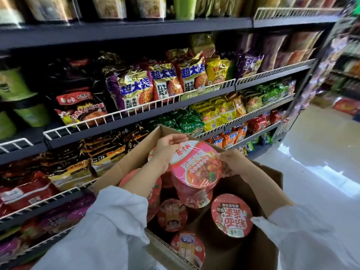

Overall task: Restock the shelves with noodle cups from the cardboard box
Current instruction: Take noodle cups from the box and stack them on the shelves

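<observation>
two hands on one noodle cup (195,164), raised above the open cardboard box (272,184) near its far edge. left hand (168,148) curls over the cup's far-left rim; right hand (232,162) pinches the right rim, fingers partly hidden behind the lid. the cup is tilted, lid facing the camera, and sits on top of what looks like a second cup (194,195) stacked under it; cannot tell whether the two are wrapped together. more cups remain in the box: one with a red lid (231,215) by the right wall, one (172,214) mid-box, one (188,248) at the near edge, one (153,191) partly under the left forearm. shelves (136,112) to the left carry bagged noodles behind white wire rails; green cups (29,112) sit at the far left of the middle shelf. handling estimate: cup is light, thin-walled, crushable if squeezed mid-body; shrink film is glossy, likely slick. best hold is at the stiff rim on opposite sides, as now, or under the base. stage: cup lifted clear of the box, not yet placed on a shelf.
</observation>
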Tool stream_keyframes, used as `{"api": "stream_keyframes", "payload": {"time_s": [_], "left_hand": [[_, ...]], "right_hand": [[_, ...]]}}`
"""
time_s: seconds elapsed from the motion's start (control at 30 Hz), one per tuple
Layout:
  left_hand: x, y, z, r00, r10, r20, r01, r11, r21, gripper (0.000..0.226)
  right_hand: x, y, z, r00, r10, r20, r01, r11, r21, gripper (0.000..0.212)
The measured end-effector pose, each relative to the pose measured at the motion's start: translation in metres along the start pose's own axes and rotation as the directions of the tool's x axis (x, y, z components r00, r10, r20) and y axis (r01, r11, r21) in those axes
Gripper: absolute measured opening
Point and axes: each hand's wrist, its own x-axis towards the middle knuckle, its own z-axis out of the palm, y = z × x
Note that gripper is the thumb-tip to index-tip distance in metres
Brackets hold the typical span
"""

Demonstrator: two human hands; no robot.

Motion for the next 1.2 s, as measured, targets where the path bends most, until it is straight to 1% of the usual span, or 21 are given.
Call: {"api": "stream_keyframes", "payload": {"time_s": [0.07,0.13,0.17,0.2,0.27,0.37,0.43,0.47,0.5,0.57,0.63,0.67,0.8,0.93,1.03,1.13,1.2], "left_hand": [[0.011,-0.006,0.013,0.999,-0.024,-0.021,0.024,1.0,-0.012,0.027],[0.02,-0.014,0.021,0.998,-0.044,-0.048,0.044,0.999,-0.007,0.03],[0.024,-0.02,0.024,0.997,-0.053,-0.06,0.053,0.999,0.001,0.031],[0.027,-0.026,0.026,0.995,-0.062,-0.076,0.064,0.998,0.021,0.029],[0.031,-0.037,0.027,0.989,-0.103,-0.11,0.109,0.993,0.054,0.023],[0.03,-0.047,0.022,0.972,-0.204,-0.119,0.213,0.975,0.064,0.015],[0.026,-0.05,0.017,0.953,-0.293,-0.078,0.299,0.949,0.099,0.023],[0.023,-0.049,0.015,0.939,-0.341,-0.034,0.343,0.936,0.084,0.028],[0.019,-0.049,0.014,0.921,-0.389,0.017,0.388,0.92,0.064,0.031],[0.018,-0.05,0.013,0.893,-0.44,0.094,0.438,0.898,0.045,0.035],[0.019,-0.049,0.014,0.892,-0.435,0.124,0.434,0.9,0.037,0.039],[0.021,-0.049,0.015,0.895,-0.427,0.13,0.427,0.904,0.029,0.04],[0.018,-0.051,0.015,0.887,-0.439,0.14,0.447,0.894,-0.034,0.038],[0.012,-0.057,0.02,0.92,-0.365,0.143,0.383,0.915,-0.124,0.033],[0.005,-0.055,0.021,0.934,-0.332,0.133,0.349,0.927,-0.137,0.027],[-0.003,-0.048,0.019,0.93,-0.336,0.149,0.355,0.925,-0.133,0.028],[-0.009,-0.04,0.014,0.928,-0.34,0.151,0.36,0.924,-0.131,0.031]], "right_hand": [[0.015,0.008,-0.001,0.992,-0.017,-0.126,0.011,0.999,-0.053,0.038],[0.028,0.017,0.001,0.964,-0.041,-0.263,0.008,0.992,-0.125,0.046],[0.031,0.02,0.003,0.948,-0.056,-0.313,0.014,0.991,-0.134,0.048],[0.034,0.023,0.006,0.934,-0.069,-0.351,0.028,0.992,-0.122,0.047],[0.035,0.029,0.014,0.921,-0.039,-0.387,0.039,0.999,-0.009,0.042],[0.038,0.038,0.028,0.929,0.083,-0.361,-0.012,0.981,0.194,0.037],[0.041,0.042,0.035,0.938,0.182,-0.296,-0.063,0.927,0.369,0.046],[0.042,0.043,0.036,0.943,0.238,-0.232,-0.107,0.878,0.466,0.051],[0.039,0.042,0.037,0.947,0.29,-0.139,-0.171,0.821,0.544,0.055],[0.037,0.045,0.039,0.942,0.336,0.026,-0.28,0.737,0.615,0.068],[0.036,0.048,0.042,0.932,0.344,0.112,-0.335,0.705,0.625,0.077],[0.038,0.048,0.043,0.931,0.346,0.119,-0.341,0.703,0.624,0.077],[0.036,0.043,0.044,0.925,0.369,0.087,-0.34,0.707,0.621,0.074],[0.031,0.041,0.042,0.924,0.376,0.069,-0.338,0.718,0.608,0.075],[0.024,0.039,0.036,0.929,0.367,0.05,-0.328,0.754,0.569,0.071],[0.014,0.031,0.03,0.935,0.355,0.012,-0.307,0.79,0.531,0.068],[0.006,0.022,0.028,0.941,0.339,-0.015,-0.283,0.808,0.518,0.072]]}}
